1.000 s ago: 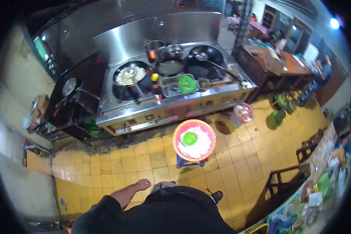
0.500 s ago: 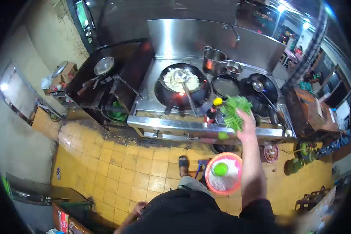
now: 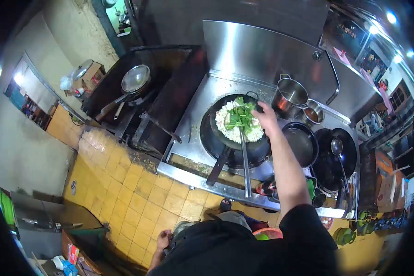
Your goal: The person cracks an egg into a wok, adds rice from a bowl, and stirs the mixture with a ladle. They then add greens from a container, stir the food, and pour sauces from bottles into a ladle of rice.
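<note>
**Change since the earlier frame:** the right hand (image 3: 266, 120) has travelled from in front of the stove edge to a spot above the wok (image 3: 234, 138). The bunch of greens (image 3: 241, 117), carried in the air before, now lies on the rice (image 3: 227, 123) inside the wok.

**Right hand:** arm stretched forward, fingers bent down at the far right edge of the greens and touching or almost touching the leaves. Whether they grip the leaves or have let go cannot be told.

**Left hand** (image 3: 163, 239): hangs low at the person's side over the yellow floor tiles (image 3: 138, 198), loose and holding nothing.

**Greens:** just left of the right hand's fingertips, heaped on the middle of the rice.

**Wok:** directly under the right hand, dark, on the steel stove (image 3: 193, 133).

**Ladle** (image 3: 244, 161): long handle runs from under the greens toward the person, left of the right forearm.

**Steel pot** (image 3: 290, 94): just beyond and right of the right hand.

**Small pot** (image 3: 313, 112): right of the steel pot.

**Black pan** (image 3: 301, 142): right of the forearm, near it.

**Second wok** (image 3: 333, 158): farther right, a ladle resting in it.

**Strainer pan** (image 3: 135, 78): well apart, far left of the right hand.
</note>
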Demonstrator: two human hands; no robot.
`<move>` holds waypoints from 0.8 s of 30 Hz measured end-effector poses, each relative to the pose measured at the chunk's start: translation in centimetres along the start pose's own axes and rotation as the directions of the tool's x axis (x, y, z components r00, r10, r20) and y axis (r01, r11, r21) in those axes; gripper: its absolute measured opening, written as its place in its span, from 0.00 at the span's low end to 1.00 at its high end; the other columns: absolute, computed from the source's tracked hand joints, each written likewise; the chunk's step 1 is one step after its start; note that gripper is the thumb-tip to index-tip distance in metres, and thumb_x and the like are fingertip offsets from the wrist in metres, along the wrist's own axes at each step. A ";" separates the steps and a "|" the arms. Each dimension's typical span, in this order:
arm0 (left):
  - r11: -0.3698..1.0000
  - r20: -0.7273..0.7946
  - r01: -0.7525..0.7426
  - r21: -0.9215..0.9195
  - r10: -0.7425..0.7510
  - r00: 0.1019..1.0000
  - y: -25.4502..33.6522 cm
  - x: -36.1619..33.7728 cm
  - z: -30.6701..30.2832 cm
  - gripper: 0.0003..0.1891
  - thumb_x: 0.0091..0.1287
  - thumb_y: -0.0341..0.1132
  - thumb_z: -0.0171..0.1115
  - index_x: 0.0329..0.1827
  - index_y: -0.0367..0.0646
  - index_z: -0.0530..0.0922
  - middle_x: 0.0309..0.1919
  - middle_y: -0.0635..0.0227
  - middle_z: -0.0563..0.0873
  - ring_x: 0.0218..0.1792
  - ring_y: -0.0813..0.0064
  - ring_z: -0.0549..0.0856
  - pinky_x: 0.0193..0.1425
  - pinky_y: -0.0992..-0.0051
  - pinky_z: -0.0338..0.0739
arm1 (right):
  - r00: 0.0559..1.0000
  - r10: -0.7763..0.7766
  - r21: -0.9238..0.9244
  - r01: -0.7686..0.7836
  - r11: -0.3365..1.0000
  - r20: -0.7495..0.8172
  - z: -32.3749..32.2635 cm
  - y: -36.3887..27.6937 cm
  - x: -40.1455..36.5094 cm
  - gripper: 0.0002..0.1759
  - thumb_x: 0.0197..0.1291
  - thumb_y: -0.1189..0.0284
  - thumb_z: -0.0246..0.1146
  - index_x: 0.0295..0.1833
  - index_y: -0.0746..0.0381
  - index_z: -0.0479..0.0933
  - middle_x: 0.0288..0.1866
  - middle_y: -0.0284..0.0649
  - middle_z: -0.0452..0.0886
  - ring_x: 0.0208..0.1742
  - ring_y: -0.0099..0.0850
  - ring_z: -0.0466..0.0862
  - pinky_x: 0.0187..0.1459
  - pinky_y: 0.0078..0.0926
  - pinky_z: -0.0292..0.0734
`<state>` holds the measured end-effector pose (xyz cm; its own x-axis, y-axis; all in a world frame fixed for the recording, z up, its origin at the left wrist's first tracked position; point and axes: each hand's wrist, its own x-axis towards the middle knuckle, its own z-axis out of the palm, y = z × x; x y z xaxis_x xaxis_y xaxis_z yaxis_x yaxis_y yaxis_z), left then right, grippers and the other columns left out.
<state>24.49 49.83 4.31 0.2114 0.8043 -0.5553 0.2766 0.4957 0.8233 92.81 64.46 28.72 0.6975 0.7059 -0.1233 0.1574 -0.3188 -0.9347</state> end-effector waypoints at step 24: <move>0.781 0.839 0.608 0.141 -0.421 0.346 29.3 17.9 27.8 0.08 0.66 0.42 0.61 0.39 0.49 0.76 0.26 0.71 0.80 0.26 0.74 0.80 0.31 0.68 0.77 | 0.994 0.026 -0.830 -0.100 0.548 -0.103 8.1 4.6 -22.7 0.45 0.53 0.73 0.60 0.75 0.64 0.48 0.49 0.65 0.73 0.43 0.59 0.82 0.45 0.48 0.80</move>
<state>62.45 69.69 15.24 0.7432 -0.2054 -0.6368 0.4768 0.8302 0.2887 71.98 52.12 24.54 0.7698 0.6283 -0.1121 0.5967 -0.7709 -0.2230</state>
